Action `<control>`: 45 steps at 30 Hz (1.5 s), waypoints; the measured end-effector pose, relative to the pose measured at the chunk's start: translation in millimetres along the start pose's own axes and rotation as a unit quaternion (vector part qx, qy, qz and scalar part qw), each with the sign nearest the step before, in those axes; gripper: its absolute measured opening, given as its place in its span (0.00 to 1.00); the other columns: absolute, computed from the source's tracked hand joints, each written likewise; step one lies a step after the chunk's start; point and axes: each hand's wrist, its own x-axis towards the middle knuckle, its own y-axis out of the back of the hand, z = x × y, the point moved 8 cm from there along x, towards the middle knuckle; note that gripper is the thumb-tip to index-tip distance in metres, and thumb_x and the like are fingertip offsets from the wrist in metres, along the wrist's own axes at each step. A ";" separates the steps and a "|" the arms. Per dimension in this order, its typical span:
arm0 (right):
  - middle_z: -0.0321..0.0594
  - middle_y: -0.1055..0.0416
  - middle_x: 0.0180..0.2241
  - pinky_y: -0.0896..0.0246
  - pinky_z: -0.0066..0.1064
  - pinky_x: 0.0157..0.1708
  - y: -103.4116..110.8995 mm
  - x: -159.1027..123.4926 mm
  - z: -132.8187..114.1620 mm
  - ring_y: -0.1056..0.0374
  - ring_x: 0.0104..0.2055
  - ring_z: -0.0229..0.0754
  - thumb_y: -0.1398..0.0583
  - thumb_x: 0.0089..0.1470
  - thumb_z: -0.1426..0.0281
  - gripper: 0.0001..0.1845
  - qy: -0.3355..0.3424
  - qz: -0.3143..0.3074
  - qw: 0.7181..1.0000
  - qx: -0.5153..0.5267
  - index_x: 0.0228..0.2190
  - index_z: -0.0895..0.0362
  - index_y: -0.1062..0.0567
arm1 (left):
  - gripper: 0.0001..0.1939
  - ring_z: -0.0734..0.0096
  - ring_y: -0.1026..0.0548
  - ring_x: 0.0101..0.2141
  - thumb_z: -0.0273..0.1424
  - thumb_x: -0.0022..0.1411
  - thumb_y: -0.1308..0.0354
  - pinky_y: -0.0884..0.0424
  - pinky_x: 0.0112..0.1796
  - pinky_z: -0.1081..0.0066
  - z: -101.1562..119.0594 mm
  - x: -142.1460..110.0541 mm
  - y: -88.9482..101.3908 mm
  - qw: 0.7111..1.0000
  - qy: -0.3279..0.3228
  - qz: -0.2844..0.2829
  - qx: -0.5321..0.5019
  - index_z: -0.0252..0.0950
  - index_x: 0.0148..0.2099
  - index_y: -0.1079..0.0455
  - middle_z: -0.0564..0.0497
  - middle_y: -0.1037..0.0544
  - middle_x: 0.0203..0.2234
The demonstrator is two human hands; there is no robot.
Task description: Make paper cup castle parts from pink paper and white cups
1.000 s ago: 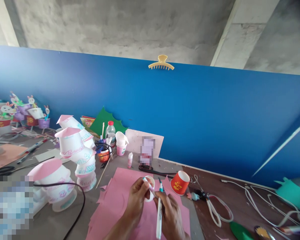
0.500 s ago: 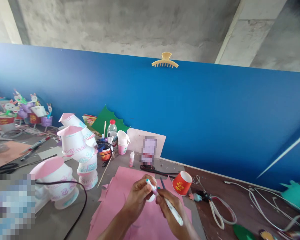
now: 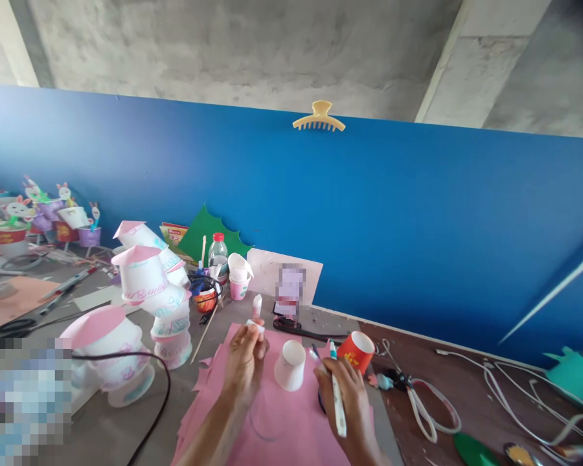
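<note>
My left hand (image 3: 247,359) is closed, with a small white piece (image 3: 256,326) pinched at its fingertips; what it is I cannot tell. My right hand (image 3: 348,391) is wrapped round a white marker (image 3: 339,409) whose teal end points up and away from me. Between the hands, a plain white paper cup (image 3: 290,366) stands upside down on stacked pink paper (image 3: 233,414). A curved pencil-like line shows on the paper in front of the cup. Beside and under my right hand, a dark blade and loop, perhaps scissors, are mostly hidden.
A red paper cup (image 3: 357,350) lies tilted behind my right hand. White cables (image 3: 430,414) trail over the brown surface at right. Decorated stacked cups (image 3: 148,275) stand at left, with a black cable (image 3: 162,395) before them. A blue partition (image 3: 393,213) rises behind.
My hands have moved apart, left hand to the left and right hand to the right. The white cup between them has come into full view. The marker has swung nearer upright.
</note>
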 end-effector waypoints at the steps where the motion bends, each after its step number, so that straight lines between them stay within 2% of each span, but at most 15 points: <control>1: 0.39 0.30 0.28 0.39 0.31 0.29 2.3 1.2 -2.8 0.33 0.28 0.42 0.45 0.60 0.65 0.08 -0.002 0.008 0.999 0.036 0.33 0.53 0.28 | 0.18 0.86 0.43 0.18 0.39 0.45 0.29 0.45 0.22 0.80 -5.4 -0.6 -0.5 1.000 0.016 -0.007 -0.006 0.34 0.34 0.28 0.60 0.34 0.18; 5: 0.38 0.30 0.28 0.41 0.26 0.22 0.6 -5.9 -22.4 0.36 0.23 0.38 0.44 0.58 0.59 0.11 0.005 -0.001 0.977 0.212 0.36 0.53 0.28 | 0.19 0.85 0.40 0.19 0.39 0.46 0.30 0.43 0.23 0.79 -33.7 -9.9 -5.0 0.996 0.084 -0.034 -0.018 0.32 0.35 0.27 0.58 0.32 0.19; 8: 0.35 0.33 0.25 0.41 0.26 0.22 -3.1 -18.6 -29.9 0.37 0.22 0.37 0.42 0.56 0.55 0.14 -0.003 0.005 0.962 0.274 0.36 0.52 0.30 | 0.18 0.85 0.41 0.17 0.39 0.46 0.29 0.46 0.22 0.79 -42.5 -15.6 -9.7 0.992 0.103 -0.051 -0.042 0.32 0.33 0.29 0.59 0.33 0.17; 13: 0.33 0.37 0.23 0.45 0.25 0.20 -7.2 -21.1 -38.4 0.43 0.20 0.35 0.43 0.56 0.53 0.15 0.020 -0.026 0.960 0.277 0.31 0.53 0.32 | 0.16 0.86 0.42 0.16 0.39 0.49 0.31 0.45 0.23 0.78 -46.2 -23.8 -20.4 0.983 0.144 -0.094 -0.059 0.32 0.32 0.30 0.59 0.33 0.17; 16: 0.32 0.41 0.20 0.47 0.27 0.22 -6.2 -15.2 -46.1 0.45 0.20 0.36 0.51 0.58 0.48 0.23 0.054 -0.057 0.957 0.277 0.26 0.53 0.33 | 0.17 0.86 0.42 0.16 0.39 0.48 0.31 0.46 0.22 0.78 -49.4 -28.7 -24.3 0.979 0.166 -0.106 -0.049 0.32 0.32 0.30 0.59 0.33 0.17; 19: 0.33 0.42 0.20 0.48 0.28 0.23 -6.7 -12.5 -45.3 0.44 0.22 0.37 0.56 0.61 0.49 0.26 0.041 -0.070 0.957 0.277 0.25 0.53 0.35 | 0.18 0.86 0.42 0.16 0.40 0.47 0.30 0.47 0.22 0.78 -52.1 -32.1 -26.5 0.977 0.174 -0.114 -0.045 0.31 0.31 0.30 0.58 0.33 0.17; 28: 0.35 0.37 0.22 0.46 0.26 0.21 -16.9 -18.2 -36.2 0.40 0.24 0.38 0.55 0.61 0.50 0.25 -0.018 -0.088 0.951 0.297 0.28 0.54 0.31 | 0.16 0.86 0.41 0.17 0.38 0.49 0.31 0.48 0.21 0.81 -57.3 -38.4 -30.5 0.970 0.193 -0.144 -0.019 0.30 0.30 0.29 0.57 0.34 0.15; 34: 0.37 0.34 0.23 0.40 0.25 0.22 -11.9 -18.6 -33.7 0.37 0.24 0.37 0.53 0.61 0.51 0.24 -0.038 -0.040 0.951 0.305 0.30 0.54 0.27 | 0.15 0.83 0.38 0.18 0.38 0.49 0.31 0.44 0.21 0.79 -61.0 -48.0 -36.2 0.960 0.221 -0.173 -0.003 0.32 0.30 0.29 0.57 0.35 0.17; 37: 0.38 0.32 0.25 0.37 0.26 0.24 -14.4 -21.5 -31.7 0.35 0.25 0.39 0.52 0.61 0.52 0.23 -0.053 -0.042 0.948 0.312 0.32 0.53 0.26 | 0.16 0.84 0.39 0.17 0.39 0.49 0.31 0.45 0.20 0.80 -62.1 -49.5 -36.8 0.958 0.230 -0.171 0.004 0.32 0.29 0.30 0.57 0.35 0.17; 42: 0.40 0.28 0.29 0.33 0.26 0.27 -18.2 -25.5 -27.8 0.32 0.27 0.39 0.50 0.61 0.53 0.20 -0.083 -0.041 0.943 0.320 0.36 0.53 0.25 | 0.17 0.84 0.40 0.15 0.38 0.48 0.31 0.48 0.18 0.80 -60.2 -47.4 -37.3 0.962 0.208 -0.177 0.013 0.36 0.35 0.32 0.59 0.35 0.17; 45: 0.40 0.27 0.29 0.33 0.26 0.26 -17.4 -25.7 -25.7 0.31 0.27 0.39 0.49 0.61 0.54 0.19 -0.087 -0.034 0.944 0.318 0.35 0.53 0.25 | 0.17 0.84 0.41 0.14 0.40 0.50 0.32 0.50 0.18 0.80 -61.4 -47.8 -38.1 0.961 0.196 -0.195 0.022 0.37 0.34 0.34 0.60 0.35 0.16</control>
